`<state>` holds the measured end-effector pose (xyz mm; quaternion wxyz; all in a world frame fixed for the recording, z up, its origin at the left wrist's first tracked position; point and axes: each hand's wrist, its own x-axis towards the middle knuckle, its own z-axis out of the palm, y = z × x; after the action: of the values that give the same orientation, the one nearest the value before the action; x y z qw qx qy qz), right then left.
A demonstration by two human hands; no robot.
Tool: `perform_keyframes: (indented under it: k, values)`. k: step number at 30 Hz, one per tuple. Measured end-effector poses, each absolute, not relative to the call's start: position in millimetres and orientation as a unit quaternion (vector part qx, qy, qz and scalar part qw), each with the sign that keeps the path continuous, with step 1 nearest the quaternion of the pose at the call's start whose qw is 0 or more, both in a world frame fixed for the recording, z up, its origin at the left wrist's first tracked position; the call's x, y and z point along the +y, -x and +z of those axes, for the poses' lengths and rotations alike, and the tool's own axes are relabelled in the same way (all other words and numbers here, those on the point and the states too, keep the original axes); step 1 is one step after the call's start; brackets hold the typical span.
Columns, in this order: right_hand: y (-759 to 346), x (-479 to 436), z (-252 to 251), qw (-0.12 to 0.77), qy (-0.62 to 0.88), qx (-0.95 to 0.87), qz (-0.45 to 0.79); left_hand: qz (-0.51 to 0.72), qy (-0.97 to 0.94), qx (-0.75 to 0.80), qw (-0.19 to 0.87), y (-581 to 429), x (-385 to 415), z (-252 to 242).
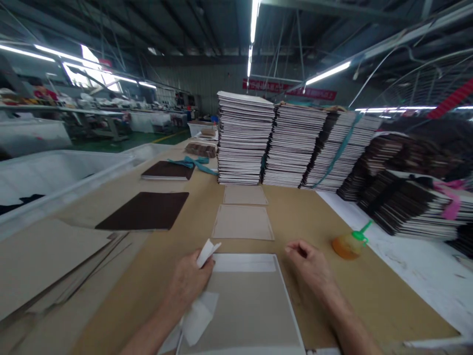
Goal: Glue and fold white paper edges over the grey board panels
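Note:
A crumpled strip of thin white paper point(207, 252) is held in my left hand point(190, 276), its fingers closed around it. More of this white paper point(201, 315) hangs below that hand, over the left edge of a large grey-beige panel point(251, 305). The panel lies flat in front of me, with a white border and a white band along its far end. To the panel's right, my right hand point(310, 261) hovers near its far corner. Its fingers are curled into a pinch; whether anything small is between them I cannot make out.
Two smaller beige pieces point(242, 222) lie beyond the panel. Dark brown covers point(144, 211) rest at left. Tall stacks of boards point(244, 138) stand at the back. A squeeze bottle point(348, 245) with a green nozzle is at right. White bins point(66, 167) line the left.

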<state>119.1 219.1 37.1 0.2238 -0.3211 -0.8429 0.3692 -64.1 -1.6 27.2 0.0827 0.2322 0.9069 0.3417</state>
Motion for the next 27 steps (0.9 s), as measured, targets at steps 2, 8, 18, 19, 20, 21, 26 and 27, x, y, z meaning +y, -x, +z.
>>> perform_keyframes:
  k: [2, 8, 18, 19, 20, 21, 26, 27]
  values:
    - [-121.7, 204.3, 43.9, 0.231, 0.290, -0.855, 0.362, 0.363, -0.217, 0.904, 0.058, 63.9, -10.1, 32.2]
    - [-120.9, 158.2, 29.7, 0.132, 0.132, -0.959, 0.214, 0.355, -0.232, 0.906, 0.000, 60.0, -48.6, 46.7]
    - [-123.7, 142.5, 7.7, 0.047, 0.178, -0.981, 0.066, 0.231, -0.430, 0.868, 0.092, 33.2, -51.3, 6.1]
    - [-124.8, 142.2, 7.1, 0.045, 0.183, -0.980, 0.064, 0.205, -0.440, 0.869, 0.096, 34.4, -51.1, 4.0]
    - [-125.9, 142.3, 6.2, 0.045, 0.185, -0.980, 0.064, 0.176, -0.449, 0.870, 0.101, 35.6, -50.9, 3.3]
    - [-126.8, 142.5, 4.9, 0.045, 0.185, -0.979, 0.066, 0.147, -0.457, 0.871, 0.105, 36.5, -50.5, 3.8]
    - [-129.2, 144.7, -0.1, 0.031, 0.207, -0.975, 0.074, 0.068, -0.469, 0.871, 0.131, 35.6, -45.8, 13.3]
    - [-129.5, 145.0, -0.1, 0.025, 0.211, -0.974, 0.076, 0.064, -0.469, 0.871, 0.132, 35.2, -45.0, 14.2]
